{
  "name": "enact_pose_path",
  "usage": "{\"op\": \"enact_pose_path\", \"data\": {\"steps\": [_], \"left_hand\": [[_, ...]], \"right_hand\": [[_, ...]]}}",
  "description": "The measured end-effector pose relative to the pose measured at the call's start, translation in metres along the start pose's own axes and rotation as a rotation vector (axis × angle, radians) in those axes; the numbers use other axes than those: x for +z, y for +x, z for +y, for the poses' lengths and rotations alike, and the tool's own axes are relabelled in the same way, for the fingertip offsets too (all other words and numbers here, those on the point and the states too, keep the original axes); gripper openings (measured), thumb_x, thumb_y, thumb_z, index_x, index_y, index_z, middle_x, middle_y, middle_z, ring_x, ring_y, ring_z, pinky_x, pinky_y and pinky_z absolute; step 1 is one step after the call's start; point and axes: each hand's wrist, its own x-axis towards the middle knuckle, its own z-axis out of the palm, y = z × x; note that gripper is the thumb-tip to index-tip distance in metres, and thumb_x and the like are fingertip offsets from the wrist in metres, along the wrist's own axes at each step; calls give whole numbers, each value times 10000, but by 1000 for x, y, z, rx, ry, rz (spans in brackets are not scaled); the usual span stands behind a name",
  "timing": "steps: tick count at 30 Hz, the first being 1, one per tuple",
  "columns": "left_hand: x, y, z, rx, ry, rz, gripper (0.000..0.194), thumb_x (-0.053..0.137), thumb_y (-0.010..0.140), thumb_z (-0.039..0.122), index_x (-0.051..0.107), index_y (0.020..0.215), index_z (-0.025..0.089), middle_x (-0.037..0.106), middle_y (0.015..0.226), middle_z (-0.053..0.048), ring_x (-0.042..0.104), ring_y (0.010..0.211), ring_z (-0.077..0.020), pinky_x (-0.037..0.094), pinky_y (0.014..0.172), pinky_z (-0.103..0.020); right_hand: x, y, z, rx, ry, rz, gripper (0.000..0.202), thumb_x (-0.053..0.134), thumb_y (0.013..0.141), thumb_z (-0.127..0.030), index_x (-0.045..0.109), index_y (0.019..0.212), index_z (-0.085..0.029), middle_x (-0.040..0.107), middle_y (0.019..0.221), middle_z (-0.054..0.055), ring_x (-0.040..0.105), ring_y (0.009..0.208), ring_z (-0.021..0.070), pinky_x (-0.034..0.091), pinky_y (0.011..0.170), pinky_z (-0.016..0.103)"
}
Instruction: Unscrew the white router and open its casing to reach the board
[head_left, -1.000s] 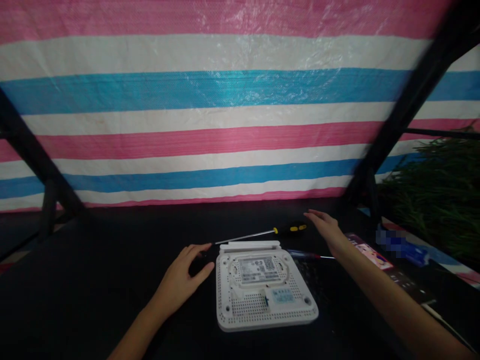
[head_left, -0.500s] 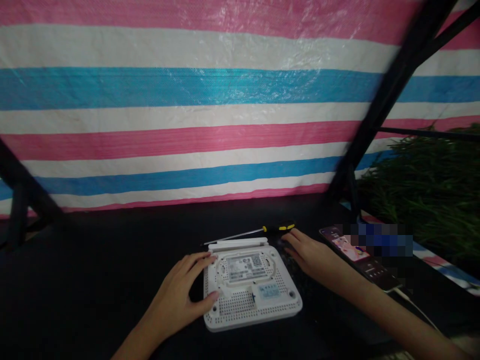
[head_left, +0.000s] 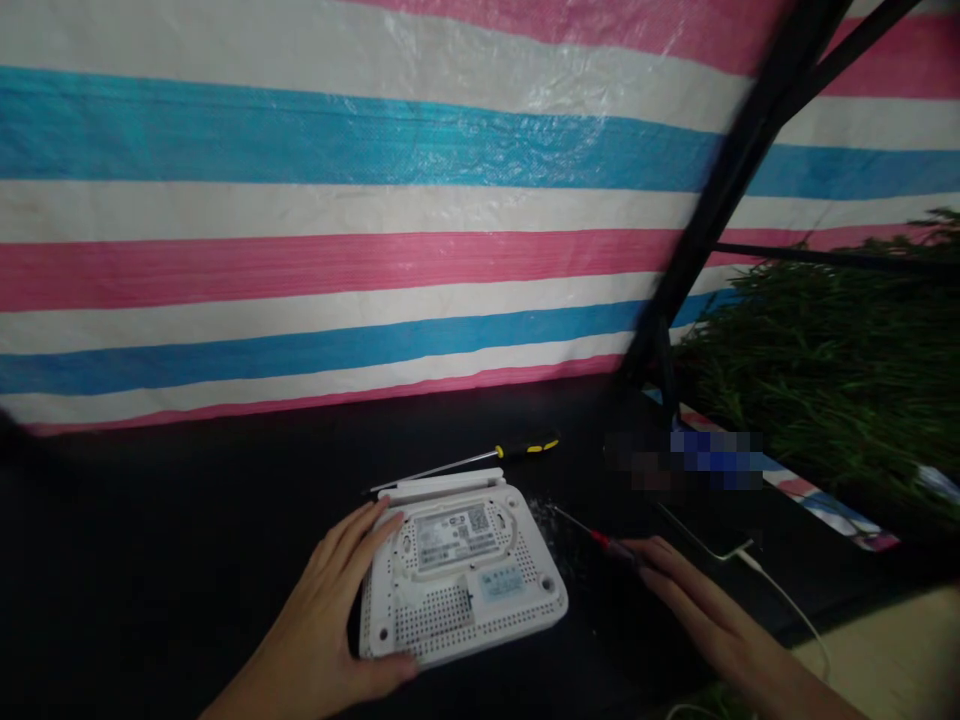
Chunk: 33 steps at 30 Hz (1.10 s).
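I had the left hand (head_left: 319,600) spread along the left side of the white router (head_left: 450,625), fingertips at its far left corner and thumb at its near edge, the fingers open rather than clenched. The router lay underside up on the black tabletop (head_left: 187,540), its printed label (head_left: 452,535) and vent holes showing, a white antenna (head_left: 446,486) along the far edge. On my feed the right hand (head_left: 686,575) was closed around the handle of a red-collared screwdriver (head_left: 598,538), its shaft slanting away to a tip just beyond the router's right side; I couldn't tell whether that tip touched the tabletop. A black-and-yellow screwdriver (head_left: 529,447) lay behind the antenna. Farther right I saw a dark phone (head_left: 718,530) plugged into a white cable (head_left: 787,600), with green foliage (head_left: 840,340) past it and a striped sheet (head_left: 337,270) across the back
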Motion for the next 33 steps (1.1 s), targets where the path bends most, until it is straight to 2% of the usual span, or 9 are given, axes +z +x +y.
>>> {"op": "enact_pose_path", "data": {"steps": [3, 7, 9, 13, 18, 25, 33], "left_hand": [[3, -3, -5, -2, -14, -23, 1156, 821, 579, 496, 130, 1490, 330, 270, 1544, -111, 347, 1339, -418, 376, 1037, -595], [3, -4, -4, -48, -33, -84, 1275, 871, 517, 396, 42, 1486, 364, 220, 1562, -103, 335, 1350, -416, 371, 1044, -595], [3, -4, -3, -48, -35, -86, 1300, 875, 502, 367, 25, 1485, 369, 203, 1567, -102, 321, 1355, -425, 363, 1046, -606], [4, -4, -3, -42, -29, -68, 1317, 868, 489, 330, 6, 1485, 367, 210, 1565, -101, 328, 1349, -434, 368, 1045, -604], [4, -4, -4, 6, 29, -63, 1269, 844, 519, 350, 25, 1488, 348, 222, 1560, -116, 375, 1322, -437, 441, 990, -588], [9, -6, -12, 99, 71, 21, 1101, 744, 620, 375, 94, 1504, 281, 246, 1556, -104, 416, 1299, -426, 479, 975, -548], [16, -10, -23, 125, 72, 7, 1073, 661, 662, 492, 38, 1509, 276, 201, 1569, -100, 398, 1303, -449, 499, 923, -595]], "right_hand": [[-7, -2, -15, -178, -101, -17, 442, 399, 872, -525, 684, 1041, -232, 670, 1080, 70, 632, 1060, 208, 533, 905, 295], [-28, 1, -37, -370, -197, -29, 301, 438, 882, -397, 693, 969, -260, 698, 929, 48, 694, 822, 155, 574, 669, 184], [-34, 2, -44, -427, -231, -34, 254, 456, 883, -355, 688, 953, -279, 701, 873, 20, 692, 729, 124, 564, 610, 156], [-38, 5, -47, -531, -332, 26, 245, 461, 888, -322, 679, 995, -289, 695, 888, 20, 691, 726, 127, 570, 601, 178], [-44, 5, -49, -557, -364, -34, 267, 446, 901, -291, 679, 1033, -290, 670, 856, 31, 673, 693, 98, 555, 590, 154], [-51, 9, -52, -572, -431, -86, 297, 412, 917, -251, 651, 1091, -277, 631, 862, 40, 657, 699, 94, 553, 588, 181], [-52, 8, -45, -476, -414, -172, 294, 383, 943, -285, 588, 1152, -319, 598, 893, 20, 638, 745, 90, 547, 618, 210]]}}
